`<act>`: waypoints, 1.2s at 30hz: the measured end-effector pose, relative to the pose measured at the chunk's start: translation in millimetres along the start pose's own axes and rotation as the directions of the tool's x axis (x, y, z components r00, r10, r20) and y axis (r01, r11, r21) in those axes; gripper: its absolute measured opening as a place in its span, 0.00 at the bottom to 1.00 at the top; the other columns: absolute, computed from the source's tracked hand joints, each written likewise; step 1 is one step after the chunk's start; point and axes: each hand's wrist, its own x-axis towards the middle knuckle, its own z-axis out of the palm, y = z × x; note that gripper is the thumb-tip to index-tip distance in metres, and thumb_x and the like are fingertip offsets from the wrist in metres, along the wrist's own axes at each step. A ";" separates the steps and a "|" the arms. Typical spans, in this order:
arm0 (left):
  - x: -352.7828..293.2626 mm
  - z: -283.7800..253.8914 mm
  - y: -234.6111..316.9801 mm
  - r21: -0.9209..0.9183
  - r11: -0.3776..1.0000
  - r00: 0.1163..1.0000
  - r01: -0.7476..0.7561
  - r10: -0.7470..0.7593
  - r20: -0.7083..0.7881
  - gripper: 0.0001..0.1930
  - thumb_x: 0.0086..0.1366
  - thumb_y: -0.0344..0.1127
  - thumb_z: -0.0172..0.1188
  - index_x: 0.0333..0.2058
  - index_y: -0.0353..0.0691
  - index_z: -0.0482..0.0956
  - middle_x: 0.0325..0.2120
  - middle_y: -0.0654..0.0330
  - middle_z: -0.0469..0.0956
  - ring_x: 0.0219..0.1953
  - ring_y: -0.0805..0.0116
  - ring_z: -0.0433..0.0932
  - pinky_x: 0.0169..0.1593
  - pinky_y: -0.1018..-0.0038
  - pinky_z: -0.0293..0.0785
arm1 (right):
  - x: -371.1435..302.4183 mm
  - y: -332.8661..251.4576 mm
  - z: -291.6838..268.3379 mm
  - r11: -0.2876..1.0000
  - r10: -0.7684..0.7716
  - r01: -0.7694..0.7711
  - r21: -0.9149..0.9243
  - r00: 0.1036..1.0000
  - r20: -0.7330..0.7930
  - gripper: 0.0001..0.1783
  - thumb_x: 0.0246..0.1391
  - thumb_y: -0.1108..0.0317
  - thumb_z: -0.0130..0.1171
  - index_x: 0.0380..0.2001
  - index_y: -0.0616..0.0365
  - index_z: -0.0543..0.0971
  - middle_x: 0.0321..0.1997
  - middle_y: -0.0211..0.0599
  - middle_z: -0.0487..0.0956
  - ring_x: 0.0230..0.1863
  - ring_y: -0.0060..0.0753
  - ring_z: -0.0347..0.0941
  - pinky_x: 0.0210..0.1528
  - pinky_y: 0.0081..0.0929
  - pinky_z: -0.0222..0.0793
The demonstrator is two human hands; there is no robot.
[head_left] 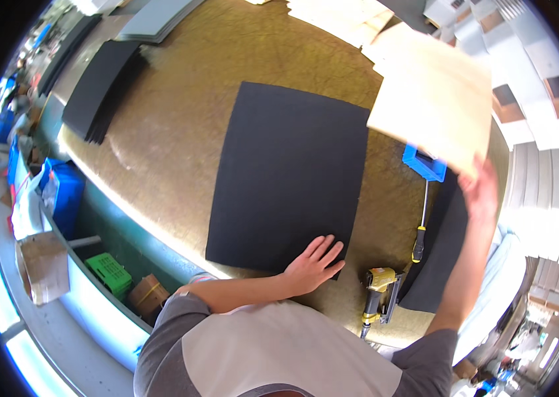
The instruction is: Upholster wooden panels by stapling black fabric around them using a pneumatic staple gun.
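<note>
Sheet, black [289, 178], flat mid-worktop [167, 112], its near side close to the near edge. Your left hand [316, 264] lies palm down on its near right corner, fingers loosely spread, gripping nothing. Your right hand [480, 192] pinches a tan board [431, 92] by its near end, raised over the worktop's right side; the board's far end overlaps the tan stack [332, 20] at the far edge in view. Hand and board blurred.

Step, as judged: you are fetching the board for the sheet; direction of travel can't be told. Next move probably calls for swinging it left, level, above the blue bin [425, 164], then squaring corners. Pose: left forearm slants in across the near edge; right arm reaches out along the right edge, wrist leading.
</note>
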 end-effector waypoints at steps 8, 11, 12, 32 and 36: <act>-12.3 35.3 18.0 -0.018 0.992 0.991 -0.122 0.120 -0.056 0.28 0.67 0.53 0.59 0.58 0.41 0.77 0.66 0.49 0.67 0.71 0.49 0.61 0.75 0.51 0.51 | -193.2 145.6 87.9 0.891 0.184 -0.326 0.317 0.896 0.404 0.16 0.66 0.67 0.60 0.53 0.61 0.76 0.42 0.38 0.84 0.31 0.30 0.83 0.29 0.29 0.84; -16.4 36.3 19.1 -0.028 0.991 0.991 -0.129 0.128 -0.029 0.28 0.70 0.56 0.55 0.60 0.43 0.74 0.64 0.52 0.67 0.70 0.50 0.61 0.74 0.51 0.51 | -217.0 165.2 111.3 0.887 0.163 -0.331 0.321 0.876 0.454 0.15 0.67 0.66 0.60 0.52 0.61 0.76 0.40 0.37 0.84 0.31 0.28 0.82 0.30 0.23 0.80; -17.2 37.9 18.4 -0.025 0.991 0.991 -0.131 0.130 -0.028 0.28 0.70 0.56 0.55 0.60 0.43 0.74 0.64 0.52 0.67 0.70 0.50 0.61 0.74 0.51 0.51 | -221.7 171.2 116.5 0.881 0.204 -0.358 0.310 0.878 0.432 0.15 0.67 0.65 0.60 0.52 0.62 0.76 0.40 0.37 0.83 0.31 0.28 0.82 0.30 0.22 0.79; -19.5 40.0 15.3 -0.070 0.987 0.987 -0.146 0.140 -0.084 0.25 0.69 0.56 0.55 0.53 0.41 0.77 0.59 0.48 0.71 0.68 0.43 0.64 0.75 0.48 0.52 | -211.8 216.7 131.5 0.845 0.281 -0.422 0.328 0.873 0.399 0.15 0.67 0.66 0.59 0.54 0.59 0.74 0.42 0.38 0.84 0.34 0.30 0.81 0.33 0.25 0.78; -19.1 40.0 17.4 -0.025 0.989 0.990 -0.143 0.142 -0.016 0.25 0.69 0.56 0.56 0.53 0.41 0.77 0.59 0.47 0.72 0.68 0.43 0.65 0.74 0.49 0.53 | -207.7 227.5 124.8 0.853 0.283 -0.432 0.293 0.854 0.437 0.16 0.67 0.64 0.59 0.54 0.58 0.74 0.43 0.36 0.84 0.35 0.29 0.82 0.35 0.26 0.80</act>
